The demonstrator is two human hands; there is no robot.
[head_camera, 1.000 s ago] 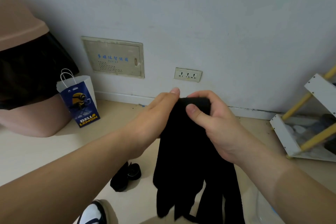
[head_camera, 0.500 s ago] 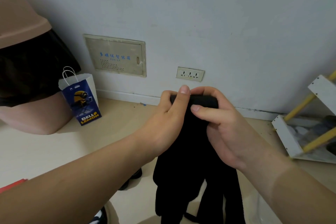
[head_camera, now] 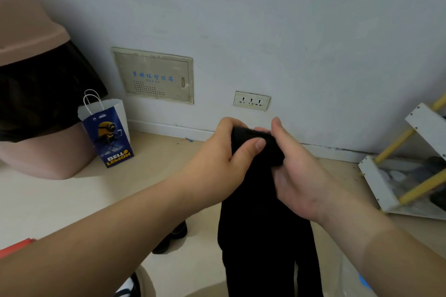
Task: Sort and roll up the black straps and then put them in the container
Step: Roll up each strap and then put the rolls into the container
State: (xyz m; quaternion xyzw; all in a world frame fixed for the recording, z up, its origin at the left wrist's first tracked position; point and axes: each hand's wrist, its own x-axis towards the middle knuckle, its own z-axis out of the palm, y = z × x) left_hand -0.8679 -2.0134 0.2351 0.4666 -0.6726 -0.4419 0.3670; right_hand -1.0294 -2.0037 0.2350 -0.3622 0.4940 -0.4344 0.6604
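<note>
**Item 1. Left hand** [head_camera: 217,161]: fingers curled over the top of the black straps [head_camera: 260,224]. The thumb is pressed flat on the near face of the coil, making a pinch grip.

**Item 2. Right hand** [head_camera: 299,176]: palm turned toward the coil, fingers wrapped behind it and mostly hidden. The thumb is raised, free of the fabric.

**Item 3. Black straps:** held in mid-air between both sets of fingers. The upper end is wound into a short, tight coil at the fingertips. The rest hangs loose below the palms toward the floor.

**Item 4. Dark bundle** [head_camera: 172,236]: on the floor, below the left wrist. It is possibly a finished roll, but too dim to confirm.

**Item 5. Surroundings:**
- Beyond the fingertips: wall socket [head_camera: 251,101].
- Well left of the left hand: paper bag [head_camera: 108,135] and bin [head_camera: 36,108].
- Well right of the right hand: white rack [head_camera: 386,176].

**Item 6. Container:** not identifiable with certainty.

**Step in hand (judged):** rolling, at an early stage, with most of the length unwound.

**Next move (judged):**
- Turn the coil downward again, with 1 thumb pinning the wound layers while the other hand re-grips.
- Keep the hanging lengths aligned and taut so the roll stays even.
- A slack pinch risks the coil springing open.
</note>
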